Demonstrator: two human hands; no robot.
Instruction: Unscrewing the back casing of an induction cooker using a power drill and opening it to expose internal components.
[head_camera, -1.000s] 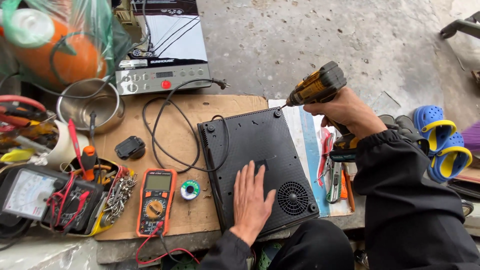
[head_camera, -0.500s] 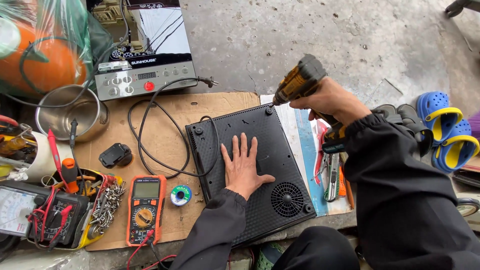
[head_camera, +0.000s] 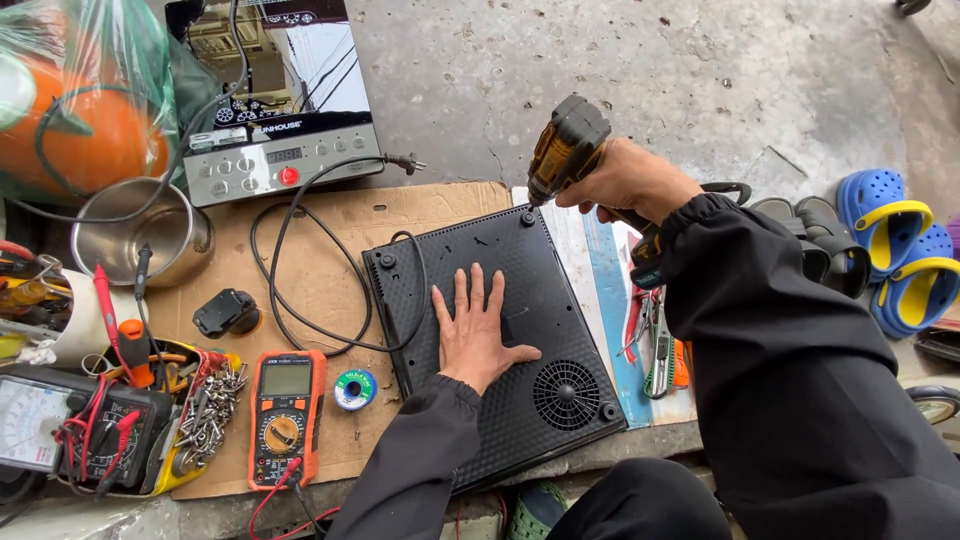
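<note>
Head view: left hand (head_camera: 480, 335) flat, spread on cooker base (head_camera: 500, 340); right hand (head_camera: 625, 182) clutching drill (head_camera: 565, 150).

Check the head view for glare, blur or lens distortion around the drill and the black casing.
Head view: soft, even daylight with faint shadows. The drill in the right hand and the left hand on the black casing look sharp, with no motion blur. The glass cooktop reflects overhead wires. Wide-angle bending shows at the edges.
</note>
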